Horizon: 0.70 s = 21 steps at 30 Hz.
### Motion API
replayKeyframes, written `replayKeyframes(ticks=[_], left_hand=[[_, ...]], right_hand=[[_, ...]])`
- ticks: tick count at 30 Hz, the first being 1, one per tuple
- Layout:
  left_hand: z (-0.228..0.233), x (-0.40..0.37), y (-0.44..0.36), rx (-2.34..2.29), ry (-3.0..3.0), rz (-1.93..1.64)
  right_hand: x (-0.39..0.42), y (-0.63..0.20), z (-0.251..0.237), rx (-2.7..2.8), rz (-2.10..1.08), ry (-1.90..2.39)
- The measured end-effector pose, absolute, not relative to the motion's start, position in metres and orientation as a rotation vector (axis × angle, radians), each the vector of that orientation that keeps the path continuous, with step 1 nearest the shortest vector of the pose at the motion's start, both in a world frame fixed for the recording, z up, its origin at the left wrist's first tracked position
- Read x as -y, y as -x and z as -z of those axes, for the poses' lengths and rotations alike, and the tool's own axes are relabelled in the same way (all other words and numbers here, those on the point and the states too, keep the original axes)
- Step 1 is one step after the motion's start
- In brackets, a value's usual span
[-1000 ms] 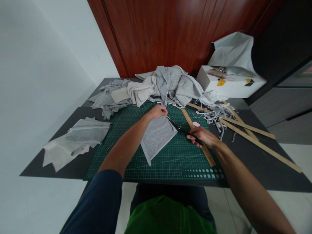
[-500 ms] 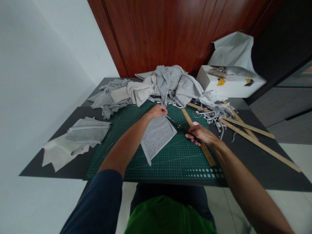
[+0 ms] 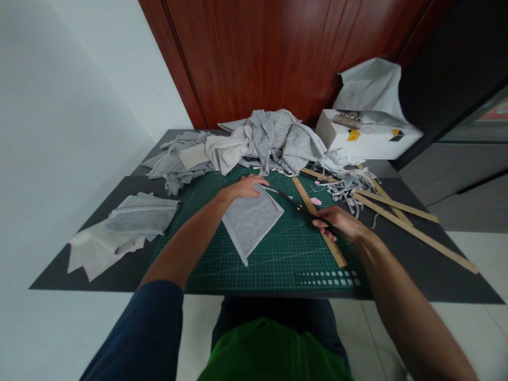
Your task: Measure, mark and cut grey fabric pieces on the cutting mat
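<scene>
— So, which step in hand?
— Probably trimming, with scissors (image 3: 299, 208) clamped in right hand (image 3: 340, 220), near strip (image 3: 271, 189) at far corner of cloth (image 3: 254, 222), on middle of mat (image 3: 278, 259).
— And with left hand (image 3: 248, 186)?
— Resting on that corner; pinching or only pressing, impossible to say.
— Calling for what next?
— Perhaps for taut cloth, left hand clear of scissors.

Cloth piece (image 3: 253, 225) on cutting mat (image 3: 273, 267), scissors (image 3: 298, 207) and ruler (image 3: 304, 194) to its right, fabric heap (image 3: 273, 140) behind

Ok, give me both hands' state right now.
Left hand: on the grey cloth's far corner; cannot tell whether it grips.
Right hand: closed, holding the scissors.
</scene>
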<state>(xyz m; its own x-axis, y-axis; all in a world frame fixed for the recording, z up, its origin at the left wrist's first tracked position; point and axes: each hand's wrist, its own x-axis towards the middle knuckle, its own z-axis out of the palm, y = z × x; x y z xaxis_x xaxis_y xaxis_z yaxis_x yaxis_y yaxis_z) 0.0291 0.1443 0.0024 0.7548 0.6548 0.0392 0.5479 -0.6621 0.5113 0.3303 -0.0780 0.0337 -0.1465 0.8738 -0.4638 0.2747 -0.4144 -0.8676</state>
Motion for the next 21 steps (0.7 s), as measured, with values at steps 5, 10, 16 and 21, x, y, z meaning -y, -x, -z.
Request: replayKeyframes(ticks=[5,10,16,21], left_hand=[[-0.013,-0.110,-0.030,-1.463,-2.588,-0.245],[0.001,-0.092,-0.034,-1.895,-2.185,-0.402],[-0.001,-0.083,-0.022,-1.651,-1.728,-0.328],[-0.019,-0.066,-0.003,-1.511,-1.293,-0.368]], right_hand=[[0.085,-0.320,-0.031,1.091,-1.529,1.480],[0.096,-0.272,-0.035,0.970,-1.414,1.339],[0.102,-0.203,-0.026,0.888,-1.407,1.203],[0.080,-0.189,-0.006,0.911,-1.518,1.336]])
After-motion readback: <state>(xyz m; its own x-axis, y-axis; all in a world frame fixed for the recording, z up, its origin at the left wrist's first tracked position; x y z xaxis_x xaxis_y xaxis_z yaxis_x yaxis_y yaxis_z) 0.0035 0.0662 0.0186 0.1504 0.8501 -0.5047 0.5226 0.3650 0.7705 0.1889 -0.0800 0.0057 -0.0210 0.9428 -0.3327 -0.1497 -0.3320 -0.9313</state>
